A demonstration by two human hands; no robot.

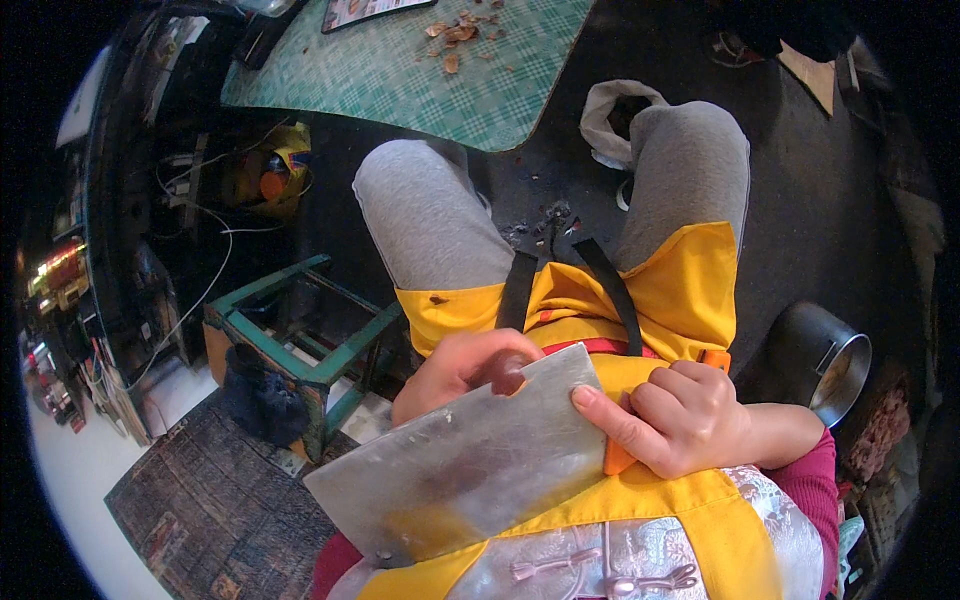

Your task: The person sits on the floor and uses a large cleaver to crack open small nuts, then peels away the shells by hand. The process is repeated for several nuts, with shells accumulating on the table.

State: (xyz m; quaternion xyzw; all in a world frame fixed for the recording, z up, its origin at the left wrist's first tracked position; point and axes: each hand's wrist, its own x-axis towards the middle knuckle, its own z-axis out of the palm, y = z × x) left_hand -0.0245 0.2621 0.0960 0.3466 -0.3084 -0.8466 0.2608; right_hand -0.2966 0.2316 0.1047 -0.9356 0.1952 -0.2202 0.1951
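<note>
My right hand (690,415) is closed around the orange handle (618,460) of a broad metal cleaver, its index finger or thumb pressed along the blade. The wide grey cleaver blade (460,460) slants across my lap toward the lower left. Behind the blade's upper edge, my left hand (455,365) is curled with its fingers closed on a small, round, reddish-brown thing (508,376), which touches or nearly touches the edge. The blade hides part of that hand. A yellow apron (680,290) with black straps covers my lap.
Ahead is a table with a green checked cover (390,85), bearing brown shell-like scraps (458,35). A green-framed stool (270,350) stands at left, a metal pot (825,365) at right. A pale bag (608,120) sits beside my right knee. Debris (550,220) lies on the floor.
</note>
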